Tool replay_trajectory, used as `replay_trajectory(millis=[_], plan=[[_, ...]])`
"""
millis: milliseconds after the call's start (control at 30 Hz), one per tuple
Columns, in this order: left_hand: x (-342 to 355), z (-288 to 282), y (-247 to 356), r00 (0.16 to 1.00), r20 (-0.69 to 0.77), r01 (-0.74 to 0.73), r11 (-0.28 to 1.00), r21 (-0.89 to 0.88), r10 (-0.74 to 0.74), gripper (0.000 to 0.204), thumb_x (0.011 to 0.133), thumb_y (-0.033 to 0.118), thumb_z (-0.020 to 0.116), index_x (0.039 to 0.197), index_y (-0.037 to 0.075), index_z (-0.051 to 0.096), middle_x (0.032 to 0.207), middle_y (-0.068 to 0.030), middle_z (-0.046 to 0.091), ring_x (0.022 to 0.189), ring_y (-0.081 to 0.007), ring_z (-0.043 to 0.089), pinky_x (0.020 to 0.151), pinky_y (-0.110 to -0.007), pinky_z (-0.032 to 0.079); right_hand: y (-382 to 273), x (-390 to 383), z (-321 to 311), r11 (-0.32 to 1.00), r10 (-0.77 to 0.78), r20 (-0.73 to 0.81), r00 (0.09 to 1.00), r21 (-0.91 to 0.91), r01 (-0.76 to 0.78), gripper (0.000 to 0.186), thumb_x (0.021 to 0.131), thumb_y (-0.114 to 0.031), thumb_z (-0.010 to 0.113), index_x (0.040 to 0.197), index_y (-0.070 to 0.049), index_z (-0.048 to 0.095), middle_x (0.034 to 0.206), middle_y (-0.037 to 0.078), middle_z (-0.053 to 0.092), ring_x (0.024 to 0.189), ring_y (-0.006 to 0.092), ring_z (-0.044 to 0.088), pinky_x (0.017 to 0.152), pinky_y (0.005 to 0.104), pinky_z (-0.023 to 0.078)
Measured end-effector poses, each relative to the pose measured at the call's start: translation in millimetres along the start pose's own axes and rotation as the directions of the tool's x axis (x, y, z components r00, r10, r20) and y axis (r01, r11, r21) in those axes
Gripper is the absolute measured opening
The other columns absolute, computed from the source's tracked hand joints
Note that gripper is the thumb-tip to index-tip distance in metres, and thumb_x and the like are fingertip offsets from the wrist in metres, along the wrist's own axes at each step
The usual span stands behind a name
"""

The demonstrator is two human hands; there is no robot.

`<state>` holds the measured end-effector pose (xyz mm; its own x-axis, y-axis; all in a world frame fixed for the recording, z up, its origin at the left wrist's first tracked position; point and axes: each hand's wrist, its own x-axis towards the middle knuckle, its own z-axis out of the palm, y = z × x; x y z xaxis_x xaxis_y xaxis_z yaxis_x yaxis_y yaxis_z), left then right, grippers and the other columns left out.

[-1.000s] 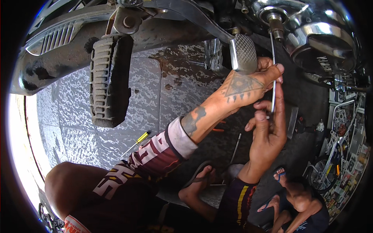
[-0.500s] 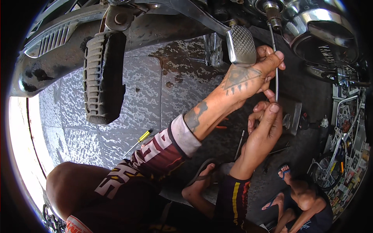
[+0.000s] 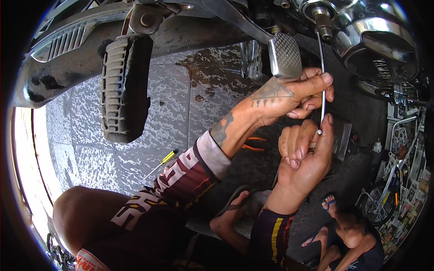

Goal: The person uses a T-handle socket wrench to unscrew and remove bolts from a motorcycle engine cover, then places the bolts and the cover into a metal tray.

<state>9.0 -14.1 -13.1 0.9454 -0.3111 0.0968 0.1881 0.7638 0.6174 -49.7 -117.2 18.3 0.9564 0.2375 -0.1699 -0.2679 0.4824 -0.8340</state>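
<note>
Rod (image 3: 323, 102), approx. 2 o'clock, pinched in L hand (image 3: 294, 92). R hand (image 3: 312, 156) just curled, baring rod's end; its grip's unclear, L prob. steadying.

Bright, smooth metal is shown along the thin rod (image 3: 323, 103), and now, just above, ridged bare steel is seen on the splined shaft (image 3: 323, 20). A mirror gloss is carried by the chromed engine cover (image 3: 382, 34)! Cross-hatched metal is presented by the pedal (image 3: 287, 55), while matt, ribbed rubber is worn by the footrest (image 3: 125, 88). The pipe (image 3: 61, 74) is dulled and blotched; soft cloth is seen in the printed sleeve (image 3: 190, 169).
</note>
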Motion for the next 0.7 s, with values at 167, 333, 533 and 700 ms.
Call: replay_trajectory(millis=[167, 333, 533, 700], plan=[[2, 5, -1, 0.997, -0.073, 0.028, 0.999, 0.038, -0.025, 0.034, 0.093, 0.036, 0.050, 0.082, 0.004, 0.056, 0.053, 0.0032, 0.037, 0.041, -0.0022, 0.027, 0.035, -0.018, 0.019, -3, 0, -16, 0.641, -0.495, -0.090, 0.864, -0.710, 0.292, 0.032, 0.092, -0.033, 0.053, 0.101, -0.003, 0.053, 0.079, 0.004, 0.055, 0.055, 0.0021, 0.041, 0.044, 0.0159, 0.027], [0, 4, 1, 0.994, -0.108, 0.024, 0.999, 0.037, -0.020, 0.032, 0.093, 0.033, 0.052, 0.081, 0.004, 0.056, 0.053, 0.0033, 0.038, 0.041, -0.0017, 0.029, 0.035, -0.017, 0.020, -14, -1, -16, 0.525, -0.502, -0.053, 0.863, -0.812, 0.255, 0.031, 0.094, -0.026, 0.050, 0.112, -0.001, 0.052, 0.082, 0.011, 0.062, 0.049, 0.0034, 0.048, 0.041, 0.0156, 0.028], [5, 7, -2, 0.993, -0.119, -0.007, 1.000, -0.017, 0.005, 0.030, 0.093, 0.032, 0.052, 0.081, 0.004, 0.055, 0.052, 0.0031, 0.037, 0.037, -0.0031, 0.027, 0.035, -0.017, 0.022, -7, 14, -20, 0.905, -0.251, -0.285, 0.925, -0.409, 0.119, 0.030, 0.097, -0.025, 0.041, 0.114, -0.003, 0.052, 0.062, 0.006, 0.056, 0.038, 0.0044, 0.040, 0.035, 0.0161, 0.024], [5, 8, -1, 0.981, -0.189, -0.037, 0.999, 0.018, 0.040, 0.030, 0.092, 0.031, 0.054, 0.080, 0.004, 0.055, 0.051, 0.0036, 0.037, 0.034, -0.0022, 0.027, 0.034, -0.017, 0.024, 6, -1, -23, 0.679, -0.346, -0.185, 0.920, -0.725, 0.110, 0.025, 0.096, -0.017, 0.043, 0.110, 0.000, 0.055, 0.068, 0.005, 0.060, 0.048, 0.0028, 0.043, 0.043, 0.0165, 0.031]])
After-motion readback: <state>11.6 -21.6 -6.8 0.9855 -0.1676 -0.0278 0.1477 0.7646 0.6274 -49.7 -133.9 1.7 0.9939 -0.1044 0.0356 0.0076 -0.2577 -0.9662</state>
